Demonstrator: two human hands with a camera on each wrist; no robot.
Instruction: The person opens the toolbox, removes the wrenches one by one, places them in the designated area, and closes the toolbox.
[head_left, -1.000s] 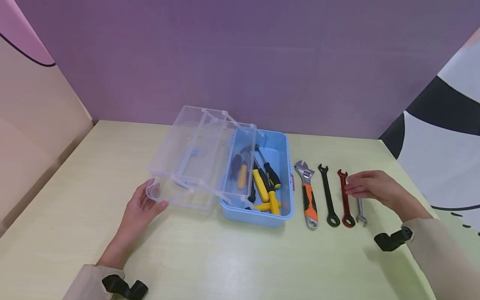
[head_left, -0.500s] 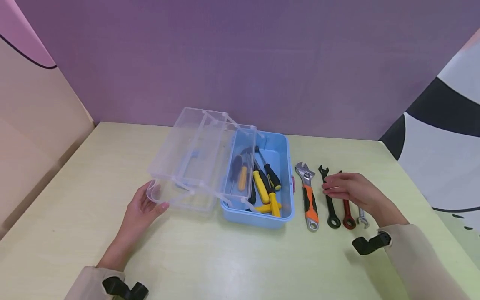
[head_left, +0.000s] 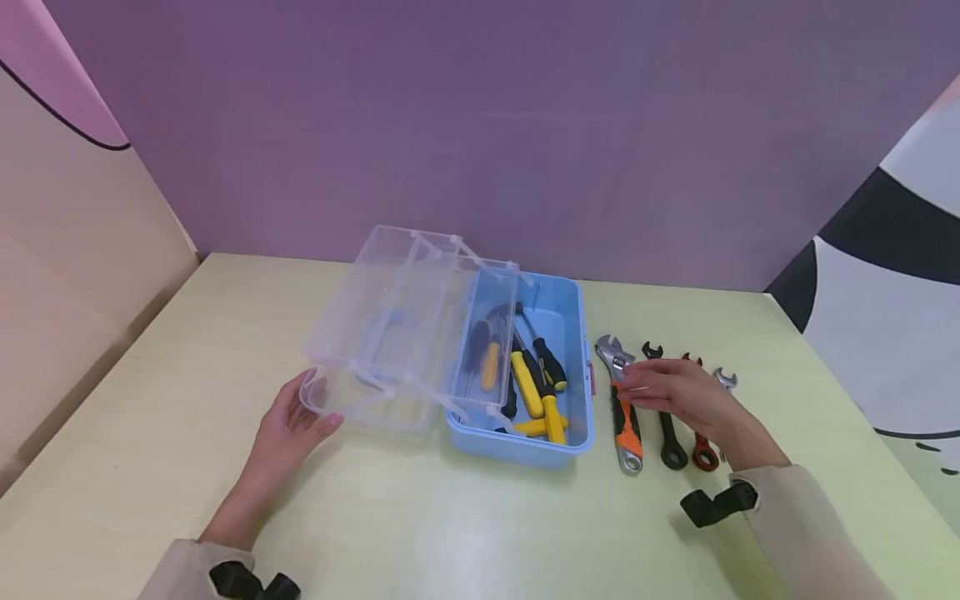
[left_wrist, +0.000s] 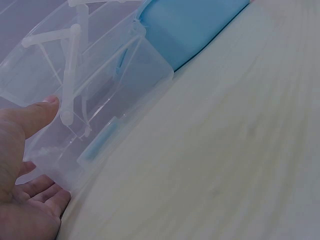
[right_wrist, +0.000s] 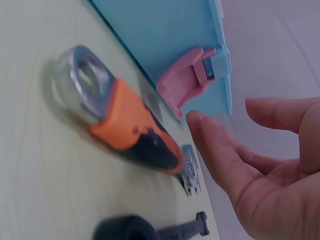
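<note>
Right hand (head_left: pixel 678 396) over orange-gripped steel wrench (head_left: pixel 624 411); left hand (head_left: pixel 292 425) touching clear plastic lid (head_left: pixel 375 333).

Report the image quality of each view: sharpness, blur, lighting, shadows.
Head view: sharp, evenly lit, soft shadows under the toolbox and right hand. Left wrist view: table smeared and soft, clear tray hazy beside the left hand. Right wrist view: close-up, wrench slightly soft, fingers blurred at the edges.

Tray lid (head_left: pixel 390 321): clear, glossy plastic.
Toolbox (head_left: pixel 558 312): smooth blue plastic.
Latch (right_wrist: pixel 182 82): pink plastic.
Adjustable wrench (head_left: pixel 627 421): bright metal, orange-black grip.
Table (head_left: pixel 465 525): pale, matt wood-grain.
</note>
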